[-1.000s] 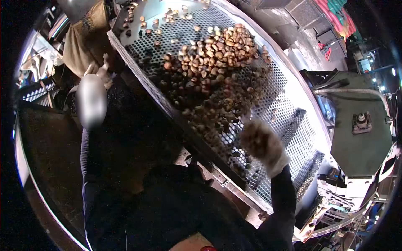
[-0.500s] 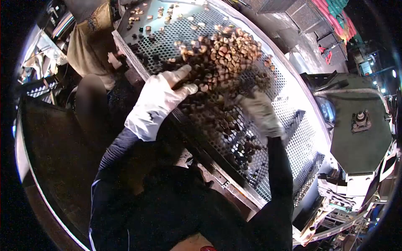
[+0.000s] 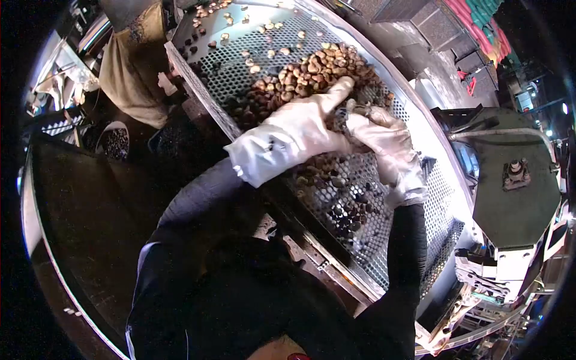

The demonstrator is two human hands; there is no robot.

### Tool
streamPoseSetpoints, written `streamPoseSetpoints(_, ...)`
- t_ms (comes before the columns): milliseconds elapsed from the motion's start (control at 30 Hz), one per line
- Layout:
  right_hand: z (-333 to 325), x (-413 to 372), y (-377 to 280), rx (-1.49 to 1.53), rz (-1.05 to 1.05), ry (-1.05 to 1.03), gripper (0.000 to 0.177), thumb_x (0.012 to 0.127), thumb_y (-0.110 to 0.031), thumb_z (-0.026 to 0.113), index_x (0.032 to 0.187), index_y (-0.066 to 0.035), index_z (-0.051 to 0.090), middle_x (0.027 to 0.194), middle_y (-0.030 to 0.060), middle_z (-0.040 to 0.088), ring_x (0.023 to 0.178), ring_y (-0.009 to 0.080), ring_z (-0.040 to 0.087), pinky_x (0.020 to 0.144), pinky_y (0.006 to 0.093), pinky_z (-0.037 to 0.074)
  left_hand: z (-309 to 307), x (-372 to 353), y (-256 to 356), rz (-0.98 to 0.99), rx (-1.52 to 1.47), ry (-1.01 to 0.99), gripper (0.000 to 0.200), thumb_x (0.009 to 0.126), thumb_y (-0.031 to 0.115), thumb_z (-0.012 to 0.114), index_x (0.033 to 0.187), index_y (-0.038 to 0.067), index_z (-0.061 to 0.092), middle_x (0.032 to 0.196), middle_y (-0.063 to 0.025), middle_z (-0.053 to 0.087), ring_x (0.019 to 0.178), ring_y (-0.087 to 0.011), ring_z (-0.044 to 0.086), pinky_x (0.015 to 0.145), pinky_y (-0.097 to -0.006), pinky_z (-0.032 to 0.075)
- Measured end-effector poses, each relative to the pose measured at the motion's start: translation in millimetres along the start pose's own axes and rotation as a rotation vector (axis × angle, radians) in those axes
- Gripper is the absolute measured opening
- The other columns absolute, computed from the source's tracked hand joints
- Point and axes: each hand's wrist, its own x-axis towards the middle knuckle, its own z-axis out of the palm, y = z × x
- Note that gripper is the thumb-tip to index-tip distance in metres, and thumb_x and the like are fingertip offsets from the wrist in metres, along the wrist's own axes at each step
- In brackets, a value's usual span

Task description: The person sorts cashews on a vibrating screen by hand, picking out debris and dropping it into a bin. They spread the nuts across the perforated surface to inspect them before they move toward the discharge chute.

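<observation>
My left hand (image 3: 300,123), in a whitish glove, reaches over the pile of brown nuts (image 3: 318,67) on a perforated metal tray (image 3: 264,51). Its fingers are apart, one stretched along the pile's near side. Close beside it is my right hand (image 3: 387,138), gloved too, with bent fingers at a greyish-brown clump (image 3: 372,96). Whatever lies within those fingers is hidden. Dark pieces (image 3: 351,213) are scattered over the tray's near part, below both hands.
The tray's raised near rim (image 3: 204,99) runs diagonally in front of me. On the left hangs a brown sack (image 3: 132,72), above a bucket of dark bits (image 3: 114,143). A green machine housing (image 3: 519,180) stands at the right. Loose nuts (image 3: 270,27) lie toward the far end.
My left hand has moved right and farther over the tray, close to my right hand. The right hand has shifted slightly up, its fingers now bent. The nut pile looks pushed back and more spread out.
</observation>
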Motion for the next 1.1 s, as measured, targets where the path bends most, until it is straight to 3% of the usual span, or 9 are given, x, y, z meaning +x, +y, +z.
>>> streamPoseSetpoints(133,-4.6,-3.7,-1.0,0.07,0.056,-0.005,0.031,0.106,-0.018,0.076,0.134,-0.006,0.073,0.133,0.0092,0.074,0.12,0.0164,0.069,0.1,0.0316,0.058,37.0,51.2,-36.2,0.645,-0.438,-0.125,0.046,0.1,0.015,0.077,0.144,0.006,0.066,0.122,-0.0148,0.077,0.12,-0.0291,0.073,0.103,-0.0353,0.059)
streamPoseSetpoints(300,-15.0,-6.7,9.2,0.301,0.248,0.036,0.038,0.107,-0.023,0.073,0.142,-0.008,0.069,0.144,0.0122,0.069,0.131,0.0195,0.065,0.107,0.0349,0.055,23.3,57.0,-45.5,-0.099,-0.938,-0.062,0.018,0.104,0.012,0.078,0.115,-0.001,0.082,0.106,-0.0089,0.084,0.091,-0.0177,0.079,0.084,-0.0296,0.061)
streamPoseSetpoints(367,-15.6,-6.8,16.9,0.337,0.347,0.053,0.041,0.107,-0.024,0.072,0.145,-0.009,0.067,0.149,0.0134,0.067,0.135,0.0207,0.064,0.11,0.0362,0.055,27.0,68.6,-73.5,-0.016,-1.089,0.022,0.021,0.105,0.013,0.078,0.117,-0.005,0.079,0.106,-0.0113,0.084,0.094,-0.018,0.08,0.083,-0.0274,0.061)
streamPoseSetpoints(500,7.5,5.5,56.8,0.263,0.503,0.057,0.046,0.108,-0.028,0.07,0.151,-0.011,0.064,0.157,0.0158,0.063,0.143,0.0232,0.06,0.116,0.0388,0.053,14.4,62.8,-54.7,-0.234,-0.983,-0.021,0.029,0.106,0.011,0.076,0.128,-0.008,0.077,0.109,-0.0126,0.083,0.1,-0.0201,0.081,0.088,-0.0299,0.066)
streamPoseSetpoints(533,24.0,6.2,95.1,0.194,0.285,0.011,0.064,0.104,-0.039,0.077,0.155,-0.005,0.057,0.159,0.0201,0.062,0.143,0.0308,0.061,0.114,0.0428,0.056,5.6,51.0,-37.9,-0.237,-0.755,0.0,0.03,0.106,0.011,0.076,0.128,-0.009,0.077,0.113,-0.0149,0.083,0.099,-0.0224,0.082,0.089,-0.0321,0.068)
streamPoseSetpoints(633,64.2,27.2,137.7,-0.493,-0.197,0.042,0.044,0.112,-0.032,0.07,0.146,-0.004,0.066,0.114,0.0179,0.077,0.103,0.031,0.075,0.091,0.0407,0.064,38.2,70.8,-83.3,-0.175,-0.867,0.006,0.026,0.105,0.01,0.077,0.124,-0.008,0.079,0.11,-0.0152,0.083,0.097,-0.0228,0.082,0.085,-0.0316,0.067)
streamPoseSetpoints(900,20.7,39.8,123.6,0.147,0.131,0.161,0.032,0.108,-0.032,0.077,0.125,-0.005,0.078,0.099,0.0035,0.079,0.079,0.0191,0.068,0.071,0.035,0.057,1.3,44.2,-51.4,-0.191,-0.415,0.042,0.043,0.101,0.023,0.082,0.136,-0.004,0.077,0.112,-0.0112,0.086,0.102,-0.0165,0.081,0.09,-0.0267,0.062)
streamPoseSetpoints(1000,19.8,28.7,51.5,0.269,0.295,0.207,0.031,0.108,-0.026,0.077,0.129,-0.004,0.08,0.112,0.0058,0.082,0.098,0.0153,0.074,0.089,0.0301,0.059,15.5,44.1,-32.5,0.213,-0.094,0.016,0.052,0.102,0.036,0.081,0.143,0.006,0.073,0.134,-0.012,0.08,0.125,-0.018,0.074,0.109,-0.0294,0.055)
streamPoseSetpoints(1100,17.3,26.1,35.1,0.392,0.256,0.231,0.044,0.108,-0.038,0.073,0.138,-0.007,0.074,0.125,0.006,0.075,0.106,0.0165,0.07,0.091,0.0299,0.057,48.4,70.5,-46.3,0.33,-0.404,0.045,0.041,0.105,0.04,0.075,0.136,0.014,0.078,0.119,-0.0096,0.083,0.108,-0.0266,0.077,0.097,-0.0363,0.06)
